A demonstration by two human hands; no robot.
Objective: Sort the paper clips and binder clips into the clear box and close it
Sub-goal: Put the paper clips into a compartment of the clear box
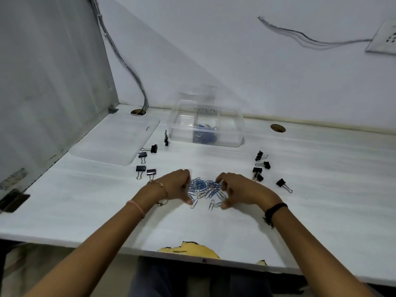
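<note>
A pile of blue and silver paper clips [205, 189] lies on the white desk between my hands. My left hand [177, 185] cups the pile's left side and my right hand [237, 189] cups its right side, fingers curled inward and touching clips. Beyond them stands the clear box [231, 133], lid open against the wall, with some blue paper clips in its middle compartment. Several black binder clips [142, 156] lie to the left and several more black binder clips [261, 165] to the right.
Cables run down the back left corner into a desk hole [138, 112]. A second hole [278, 128] sits at the back right. A grey partition [42, 93] walls the left side. The desk's front edge is chipped [190, 249].
</note>
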